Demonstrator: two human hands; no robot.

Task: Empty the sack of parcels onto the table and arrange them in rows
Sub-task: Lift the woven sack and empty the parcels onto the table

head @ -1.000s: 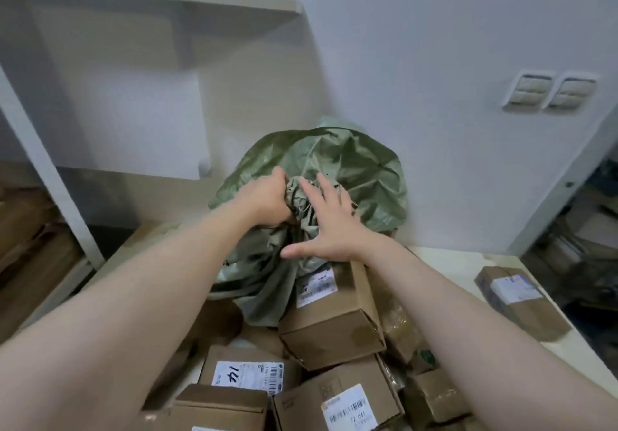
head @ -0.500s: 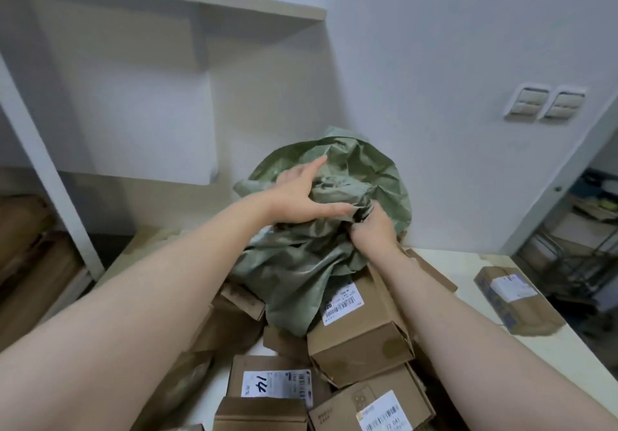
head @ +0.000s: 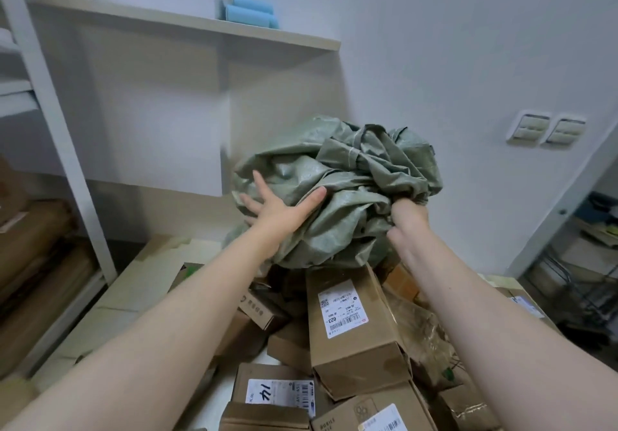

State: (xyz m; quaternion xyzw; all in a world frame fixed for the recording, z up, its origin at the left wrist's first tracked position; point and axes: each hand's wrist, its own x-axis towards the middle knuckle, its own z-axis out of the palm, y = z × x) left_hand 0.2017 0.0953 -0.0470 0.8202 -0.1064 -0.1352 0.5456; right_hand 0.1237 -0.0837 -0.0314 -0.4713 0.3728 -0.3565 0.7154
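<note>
Head view: the green woven sack (head: 337,196) is crumpled and slack above the heaped cardboard parcels (head: 351,330) on the table (head: 219,397). The left hand (head: 277,209) lies spread flat against it, and the right hand (head: 409,219) clenches a fold. Emptying looks done (rows not yet started).

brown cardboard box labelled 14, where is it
The brown cardboard box labelled 14 lies bottom centre of the head view, left of the long brown box labelled 023.

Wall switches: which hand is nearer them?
Right. The right hand grips the sack below and left of the switches; the left hand lies flat on the sack, farther left.
</note>
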